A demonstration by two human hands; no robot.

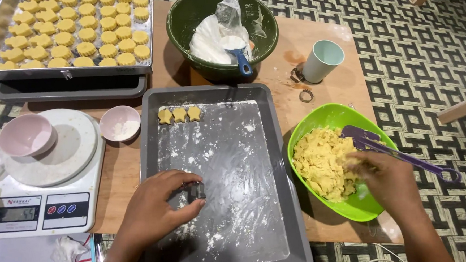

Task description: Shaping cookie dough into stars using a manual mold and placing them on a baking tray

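Dough, crumbly and yellow, sits in the lime green bowl on the right side of the wooden table, but going left to right first: far left there's a white kitchen scale with a pink bowl on its platter, and a smaller pink bowl with white powder just beside it. Up top left, a metal tray is packed with rows of round fluted cookies.

Middle is a grey baking pan, floured, with 3 star-shaped cookies lined up in its top left corner. The left hand rests on the pan, fingers pinched around a small metal cutter, so it's a snug grip on that.

Behind the pan, a dark green bowl holds a plastic bag of flour and a blue-handled scoop. Next to it are a pale mint cup and 2 loose cutters.

The right hand is down in the lime bowl, fingertips touching the dough; whether it's actually gripping any I can't tell. A purple spatula lies across the bowl rim.
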